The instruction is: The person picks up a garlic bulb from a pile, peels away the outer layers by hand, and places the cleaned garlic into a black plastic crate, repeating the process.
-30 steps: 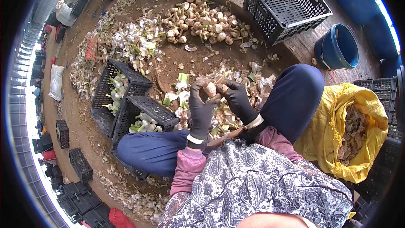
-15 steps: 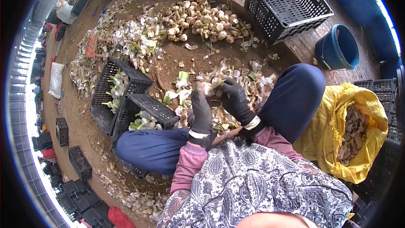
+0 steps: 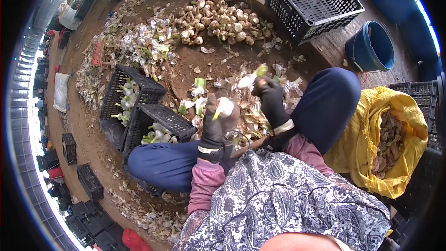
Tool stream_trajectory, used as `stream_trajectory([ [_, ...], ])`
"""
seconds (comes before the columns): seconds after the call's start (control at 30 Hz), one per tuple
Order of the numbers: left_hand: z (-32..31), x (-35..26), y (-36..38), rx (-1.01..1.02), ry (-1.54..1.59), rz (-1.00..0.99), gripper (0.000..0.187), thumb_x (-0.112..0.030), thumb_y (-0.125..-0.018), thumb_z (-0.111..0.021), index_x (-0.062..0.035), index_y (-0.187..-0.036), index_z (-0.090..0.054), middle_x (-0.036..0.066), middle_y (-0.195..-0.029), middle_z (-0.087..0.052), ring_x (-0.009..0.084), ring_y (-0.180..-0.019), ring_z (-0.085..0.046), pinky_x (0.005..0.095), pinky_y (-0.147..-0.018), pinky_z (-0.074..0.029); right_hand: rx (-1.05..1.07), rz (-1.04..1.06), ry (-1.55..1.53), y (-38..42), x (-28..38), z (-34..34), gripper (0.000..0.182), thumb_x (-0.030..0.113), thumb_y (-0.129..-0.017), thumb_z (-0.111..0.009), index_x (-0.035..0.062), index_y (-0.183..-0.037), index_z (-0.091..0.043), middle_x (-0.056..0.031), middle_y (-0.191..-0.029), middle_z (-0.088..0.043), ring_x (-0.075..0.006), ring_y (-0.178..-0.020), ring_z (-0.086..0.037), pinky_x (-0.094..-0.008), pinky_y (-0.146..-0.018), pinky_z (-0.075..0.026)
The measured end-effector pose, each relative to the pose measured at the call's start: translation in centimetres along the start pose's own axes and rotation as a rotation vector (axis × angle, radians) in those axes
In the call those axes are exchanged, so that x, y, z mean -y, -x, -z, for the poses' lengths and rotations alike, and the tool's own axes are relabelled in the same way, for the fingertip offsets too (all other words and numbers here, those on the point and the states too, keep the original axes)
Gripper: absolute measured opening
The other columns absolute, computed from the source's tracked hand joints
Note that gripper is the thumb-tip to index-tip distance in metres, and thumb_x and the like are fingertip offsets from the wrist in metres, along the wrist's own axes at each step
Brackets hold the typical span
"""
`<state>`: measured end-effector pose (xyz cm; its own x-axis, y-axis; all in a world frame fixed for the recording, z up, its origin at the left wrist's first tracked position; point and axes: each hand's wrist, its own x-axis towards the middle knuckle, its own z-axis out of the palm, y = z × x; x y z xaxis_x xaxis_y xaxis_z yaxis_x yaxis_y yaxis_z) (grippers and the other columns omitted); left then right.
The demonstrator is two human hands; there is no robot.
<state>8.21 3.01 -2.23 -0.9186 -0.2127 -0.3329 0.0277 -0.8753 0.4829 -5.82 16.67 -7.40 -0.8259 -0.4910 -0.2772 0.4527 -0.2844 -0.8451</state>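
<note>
In a dark glove with bare fingertips, my left hand (image 3: pixel 216 120) is closed around a peeled white garlic bulb (image 3: pixel 225 107) with a short green stem. My right hand (image 3: pixel 271 94), gloved in black, pinches a pale piece with a greenish-yellow end (image 3: pixel 254 78), held over the loose skins; whether it is peel or stalk I cannot tell. Below both hands lie papery garlic skins (image 3: pixel 253 111). Several trimmed bulbs with green stems (image 3: pixel 200 87) rest on the ground just beyond my left hand.
A heap of unpeeled garlic (image 3: pixel 223 21) lies ahead. Black crates with white bulbs (image 3: pixel 147 88) stand left. Ahead right are an empty black crate (image 3: pixel 316 7) and a blue bucket (image 3: pixel 371 46). A yellow sack of skins (image 3: pixel 353 148) sits right of my knee.
My hands have moved apart. The left came down and left with the bulb, which now shows white, while the right rose slightly to the right with the pale piece.
</note>
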Motion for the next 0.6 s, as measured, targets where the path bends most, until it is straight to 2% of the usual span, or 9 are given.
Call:
stream_trajectory([
  [0.1,-0.3,-2.4,0.8,-0.115,-0.416,-0.104,0.072,-0.072,-0.095,-0.04,-0.004,-0.097,-0.064,0.003,-0.077,-0.063,0.0113,-0.065,-0.057,0.0247,-0.055,-0.047,0.438,0.433,0.985,1.1,0.8,-1.6,0.056,0.013,-0.08,-0.073,0.0103,-0.133,-0.058,-0.015,-0.126,-0.059,-0.0316,-0.121,-0.056,-0.0378,-0.101,-0.045],
  [0.13,-1.1,-2.6,1.1,-0.308,-0.549,-0.129,0.076,-0.072,-0.097,-0.034,-0.0025,-0.095,-0.065,-0.001,-0.068,-0.059,0.0083,-0.053,-0.053,0.0233,-0.045,-0.042,0.592,0.268,0.78,0.8,-0.8,-0.8,0.067,0.025,-0.079,-0.078,0.0121,-0.14,-0.054,-0.0168,-0.138,-0.053,-0.033,-0.133,-0.047,-0.0407,-0.11,-0.038],
  [0.2,-0.2,-2.0,0.8,-0.311,-0.632,-0.246,0.068,-0.064,-0.1,-0.036,-0.0018,-0.108,-0.063,0.002,-0.081,-0.064,0.01,-0.063,-0.058,0.0232,-0.055,-0.048,0.672,0.28,0.568,0.9,0.9,-1.7,0.074,0.037,-0.08,-0.08,0.0123,-0.143,-0.051,-0.016,-0.148,-0.046,-0.0309,-0.139,-0.041,-0.0411,-0.113,-0.034],
  [0.27,1.1,-0.9,-0.2,-0.271,-0.794,-0.387,0.062,-0.056,-0.103,-0.038,-0.0007,-0.121,-0.06,0.004,-0.093,-0.066,0.0116,-0.073,-0.062,0.0235,-0.065,-0.051,0.697,0.082,0.373,1.8,2.6,-2.8,0.077,0.044,-0.08,-0.08,0.0112,-0.143,-0.051,-0.0153,-0.147,-0.047,-0.03,-0.14,-0.04,-0.042,-0.115,-0.032],
  [0.33,1.8,0.1,-2.0,-0.177,-1.037,-0.558,0.057,-0.047,-0.106,-0.04,0.0006,-0.133,-0.054,0.007,-0.104,-0.066,0.0132,-0.084,-0.064,0.0242,-0.075,-0.052,0.667,0.148,0.338,1.4,1.1,-2.8,0.067,0.037,-0.083,-0.079,0.0085,-0.138,-0.055,-0.0139,-0.14,-0.055,-0.0263,-0.133,-0.048,-0.0396,-0.112,-0.036],
  [0.4,1.6,0.1,-1.9,-0.224,-1.053,-0.523,0.045,-0.031,-0.106,-0.047,0.0015,-0.136,-0.054,0.01,-0.113,-0.067,0.0146,-0.097,-0.064,0.0265,-0.087,-0.051,0.528,0.122,0.334,1.4,0.4,-2.8,0.054,0.022,-0.084,-0.08,0.0062,-0.132,-0.06,-0.0117,-0.131,-0.062,-0.0225,-0.124,-0.056,-0.0357,-0.104,-0.044],
  [0.47,-2.6,-1.1,-1.3,-0.348,-1.07,-0.521,0.039,-0.023,-0.105,-0.051,0.002,-0.134,-0.056,0.01,-0.114,-0.068,0.0145,-0.1,-0.064,0.0271,-0.089,-0.051,0.418,0.135,0.276,1.6,0.8,-3.4,0.049,0.012,-0.083,-0.079,0.0054,-0.128,-0.061,-0.0096,-0.126,-0.064,-0.019,-0.116,-0.059,-0.0326,-0.097,-0.048],
  [0.5,-2.3,-1.4,-1.6,-0.367,-1.181,-0.735,0.031,-0.016,-0.099,-0.061,-0.0005,-0.125,-0.063,0.009,-0.108,-0.071,0.0172,-0.097,-0.067,0.0312,-0.088,-0.053,0.364,0.141,0.245,1.6,1.0,-3.6,0.047,0.007,-0.082,-0.078,0.005,-0.126,-0.062,-0.0086,-0.124,-0.065,-0.0173,-0.112,-0.06,-0.0311,-0.094,-0.049],
  [0.6,-2.8,-2.2,-0.6,-0.283,-1.367,-0.726,0.025,-0.014,-0.093,-0.068,-0.0031,-0.115,-0.068,0.009,-0.107,-0.071,0.0193,-0.095,-0.068,0.0322,-0.085,-0.054,0.334,0.277,0.333,1.4,0.2,-3.8,0.045,0.0,-0.078,-0.077,0.0035,-0.122,-0.062,-0.0083,-0.116,-0.065,-0.0176,-0.103,-0.061,-0.0301,-0.086,-0.051],
])
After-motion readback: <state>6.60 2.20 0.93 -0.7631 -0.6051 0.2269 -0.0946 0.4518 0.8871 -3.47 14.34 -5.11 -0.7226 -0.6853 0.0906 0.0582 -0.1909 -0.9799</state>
